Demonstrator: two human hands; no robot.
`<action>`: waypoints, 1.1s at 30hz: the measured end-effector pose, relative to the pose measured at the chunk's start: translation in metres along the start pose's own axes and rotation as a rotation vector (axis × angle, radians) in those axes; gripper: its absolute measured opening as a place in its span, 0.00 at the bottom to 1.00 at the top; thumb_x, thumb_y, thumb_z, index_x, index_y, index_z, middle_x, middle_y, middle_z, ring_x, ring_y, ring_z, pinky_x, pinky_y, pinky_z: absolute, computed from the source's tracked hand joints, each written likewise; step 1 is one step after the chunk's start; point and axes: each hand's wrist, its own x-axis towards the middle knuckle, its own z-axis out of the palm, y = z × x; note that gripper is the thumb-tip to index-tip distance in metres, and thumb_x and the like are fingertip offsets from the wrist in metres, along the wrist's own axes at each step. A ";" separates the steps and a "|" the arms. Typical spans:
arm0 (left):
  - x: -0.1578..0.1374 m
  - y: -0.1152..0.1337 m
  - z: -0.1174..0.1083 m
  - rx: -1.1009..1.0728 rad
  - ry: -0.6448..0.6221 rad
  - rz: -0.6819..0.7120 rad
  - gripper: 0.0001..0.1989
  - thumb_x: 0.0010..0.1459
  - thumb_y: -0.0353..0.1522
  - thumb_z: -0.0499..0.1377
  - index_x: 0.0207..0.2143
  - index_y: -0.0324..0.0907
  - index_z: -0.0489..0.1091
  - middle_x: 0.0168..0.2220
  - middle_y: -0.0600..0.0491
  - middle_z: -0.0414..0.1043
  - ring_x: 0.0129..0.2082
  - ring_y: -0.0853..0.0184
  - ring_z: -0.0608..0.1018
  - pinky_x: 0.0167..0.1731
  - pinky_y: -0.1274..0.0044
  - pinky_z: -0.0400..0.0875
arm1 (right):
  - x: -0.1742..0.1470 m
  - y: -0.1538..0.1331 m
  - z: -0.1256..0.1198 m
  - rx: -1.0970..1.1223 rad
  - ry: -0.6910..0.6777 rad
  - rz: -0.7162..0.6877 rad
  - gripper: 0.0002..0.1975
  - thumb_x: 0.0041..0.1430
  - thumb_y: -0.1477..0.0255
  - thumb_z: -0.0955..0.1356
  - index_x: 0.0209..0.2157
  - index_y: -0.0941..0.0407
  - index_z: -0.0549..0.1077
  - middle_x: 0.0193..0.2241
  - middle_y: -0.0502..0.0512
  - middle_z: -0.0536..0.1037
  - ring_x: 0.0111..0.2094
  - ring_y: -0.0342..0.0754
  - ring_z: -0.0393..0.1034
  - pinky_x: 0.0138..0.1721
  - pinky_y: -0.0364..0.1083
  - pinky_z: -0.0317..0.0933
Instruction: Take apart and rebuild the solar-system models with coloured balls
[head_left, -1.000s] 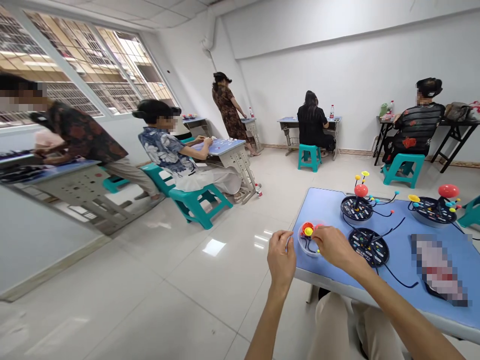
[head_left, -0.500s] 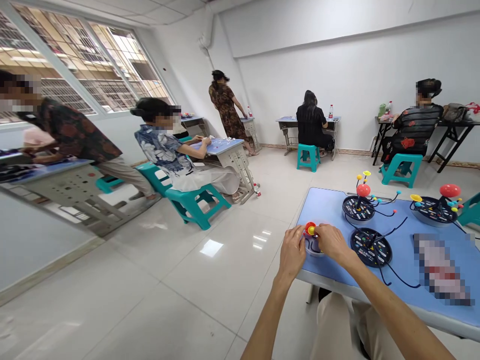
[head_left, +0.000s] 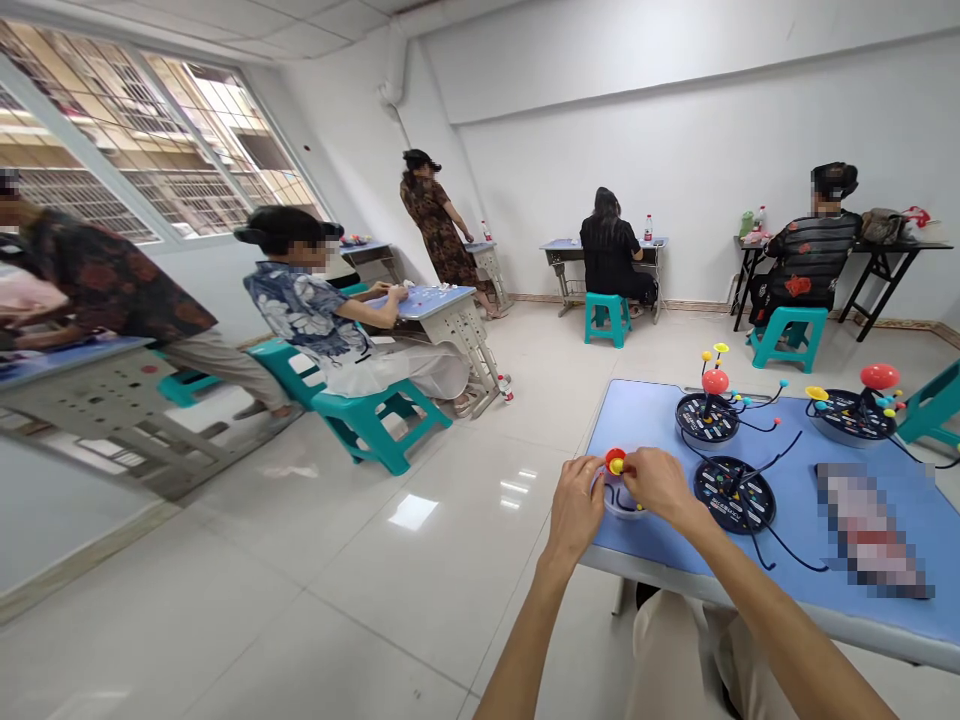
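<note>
Over the left end of the blue desk (head_left: 675, 545), my left hand (head_left: 576, 505) has its fingers closed at the side of a small red cup-shaped piece (head_left: 613, 454). A yellow round piece (head_left: 616, 467) sits against the red one, and my right hand (head_left: 658, 484) pinches at it from the right. Just below them is a clear shallow bowl (head_left: 622, 513) with black curved rods in it. Right of my right hand lies a black round base (head_left: 735, 492) with bare bent rods. My fingertips partly hide the small pieces.
Two planet models with red balls, one nearer (head_left: 715, 381) and one at the right (head_left: 879, 376), stand along the desk's far side. A blurred-out flat packet (head_left: 870, 530) lies at right. Several people sit or stand at other desks; a bottle (head_left: 505, 388) is on the floor.
The view has shifted slightly to the right, so everything sits a little further left. Both hands stay together at the red and yellow pieces, with only slight finger movement.
</note>
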 end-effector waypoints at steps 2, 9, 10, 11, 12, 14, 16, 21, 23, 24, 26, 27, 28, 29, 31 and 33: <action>0.002 0.000 -0.001 0.010 0.020 0.003 0.14 0.60 0.26 0.52 0.44 0.45 0.71 0.45 0.51 0.74 0.47 0.62 0.73 0.48 0.66 0.71 | -0.003 0.010 -0.007 0.112 0.076 0.051 0.13 0.60 0.74 0.61 0.35 0.55 0.78 0.34 0.57 0.81 0.35 0.50 0.75 0.33 0.43 0.59; 0.011 0.013 0.002 0.108 -0.041 0.116 0.12 0.61 0.24 0.51 0.39 0.45 0.72 0.39 0.51 0.74 0.41 0.62 0.70 0.43 0.70 0.69 | -0.027 0.029 -0.029 0.647 0.414 0.121 0.10 0.55 0.68 0.64 0.31 0.56 0.76 0.26 0.53 0.79 0.26 0.48 0.70 0.31 0.44 0.59; 0.013 0.016 0.004 0.143 -0.069 0.133 0.13 0.61 0.23 0.51 0.38 0.45 0.72 0.37 0.52 0.74 0.40 0.62 0.70 0.41 0.70 0.68 | -0.031 0.029 -0.031 0.672 0.410 0.127 0.10 0.55 0.68 0.64 0.31 0.56 0.76 0.25 0.53 0.79 0.25 0.47 0.69 0.30 0.44 0.59; 0.015 0.018 0.006 0.182 -0.101 0.150 0.13 0.61 0.22 0.51 0.37 0.45 0.73 0.37 0.51 0.74 0.39 0.62 0.69 0.40 0.70 0.68 | -0.034 0.029 -0.033 0.691 0.400 0.130 0.10 0.54 0.67 0.64 0.31 0.56 0.76 0.25 0.53 0.78 0.25 0.47 0.69 0.30 0.44 0.59; 0.018 0.021 0.008 0.226 -0.132 0.167 0.14 0.60 0.22 0.51 0.37 0.45 0.73 0.36 0.51 0.74 0.38 0.61 0.69 0.40 0.70 0.67 | -0.036 0.029 -0.034 0.707 0.387 0.131 0.10 0.54 0.67 0.64 0.30 0.56 0.75 0.25 0.53 0.78 0.25 0.47 0.69 0.29 0.44 0.59; 0.024 0.026 0.013 0.328 -0.203 0.199 0.14 0.60 0.21 0.50 0.38 0.45 0.73 0.36 0.50 0.73 0.38 0.60 0.68 0.39 0.69 0.65 | -0.040 0.029 -0.034 0.731 0.370 0.132 0.10 0.55 0.67 0.64 0.30 0.56 0.75 0.25 0.52 0.78 0.24 0.47 0.68 0.29 0.44 0.59; 0.031 0.030 0.018 0.411 -0.265 0.226 0.14 0.60 0.21 0.50 0.39 0.44 0.73 0.36 0.48 0.72 0.38 0.59 0.68 0.38 0.69 0.64 | -0.042 0.031 -0.034 0.751 0.364 0.135 0.10 0.55 0.67 0.64 0.31 0.56 0.75 0.25 0.53 0.78 0.24 0.46 0.68 0.28 0.44 0.59; 0.042 0.033 0.032 0.456 -0.346 0.273 0.15 0.55 0.18 0.54 0.39 0.43 0.72 0.37 0.46 0.71 0.39 0.58 0.69 0.38 0.69 0.62 | -0.043 0.035 -0.033 0.830 0.336 0.120 0.13 0.56 0.67 0.62 0.29 0.57 0.76 0.20 0.51 0.74 0.21 0.45 0.65 0.24 0.43 0.57; 0.044 0.031 0.035 0.457 -0.378 0.284 0.15 0.53 0.18 0.55 0.39 0.43 0.72 0.36 0.46 0.72 0.39 0.57 0.69 0.38 0.68 0.62 | -0.043 0.037 -0.034 0.908 0.291 0.115 0.14 0.56 0.64 0.62 0.27 0.57 0.75 0.16 0.49 0.69 0.18 0.43 0.61 0.21 0.42 0.54; 0.044 0.030 0.037 0.455 -0.394 0.288 0.15 0.54 0.18 0.54 0.39 0.42 0.72 0.36 0.46 0.72 0.39 0.57 0.70 0.38 0.68 0.63 | -0.043 0.037 -0.034 0.958 0.266 0.117 0.15 0.56 0.63 0.62 0.26 0.57 0.75 0.15 0.48 0.68 0.17 0.42 0.59 0.20 0.42 0.53; 0.045 0.028 0.038 0.447 -0.422 0.288 0.13 0.55 0.20 0.54 0.38 0.42 0.72 0.35 0.46 0.73 0.39 0.56 0.70 0.38 0.68 0.63 | -0.042 0.037 -0.034 1.050 0.228 0.125 0.17 0.55 0.60 0.63 0.26 0.57 0.74 0.14 0.47 0.67 0.15 0.41 0.56 0.19 0.42 0.51; 0.046 0.028 0.038 0.441 -0.434 0.285 0.12 0.56 0.21 0.54 0.38 0.41 0.72 0.34 0.45 0.73 0.39 0.56 0.70 0.39 0.67 0.63 | -0.041 0.038 -0.033 1.081 0.217 0.130 0.17 0.54 0.58 0.63 0.26 0.58 0.74 0.14 0.47 0.67 0.15 0.41 0.55 0.18 0.41 0.50; 0.046 0.028 0.038 0.433 -0.445 0.279 0.11 0.56 0.21 0.54 0.38 0.41 0.72 0.34 0.45 0.73 0.39 0.56 0.70 0.39 0.67 0.63 | -0.040 0.038 -0.032 1.103 0.212 0.132 0.18 0.54 0.57 0.64 0.26 0.58 0.74 0.14 0.47 0.67 0.15 0.40 0.55 0.18 0.41 0.50; 0.046 0.028 0.037 0.425 -0.453 0.272 0.10 0.56 0.22 0.54 0.37 0.40 0.72 0.34 0.45 0.73 0.40 0.56 0.70 0.39 0.67 0.64 | -0.039 0.038 -0.030 1.118 0.215 0.134 0.18 0.53 0.57 0.64 0.26 0.58 0.74 0.14 0.47 0.67 0.15 0.40 0.54 0.18 0.41 0.49; 0.047 0.029 0.033 0.402 -0.461 0.253 0.11 0.56 0.21 0.53 0.38 0.39 0.72 0.36 0.44 0.74 0.40 0.56 0.70 0.40 0.67 0.64 | -0.036 0.039 -0.026 1.130 0.227 0.134 0.19 0.53 0.57 0.64 0.25 0.58 0.74 0.14 0.48 0.67 0.15 0.40 0.54 0.18 0.41 0.49; 0.048 0.029 0.027 0.369 -0.459 0.231 0.12 0.57 0.22 0.52 0.40 0.39 0.71 0.37 0.45 0.74 0.40 0.57 0.70 0.41 0.67 0.65 | -0.034 0.040 -0.022 1.137 0.238 0.135 0.18 0.53 0.57 0.64 0.25 0.58 0.74 0.15 0.49 0.69 0.15 0.40 0.55 0.18 0.41 0.50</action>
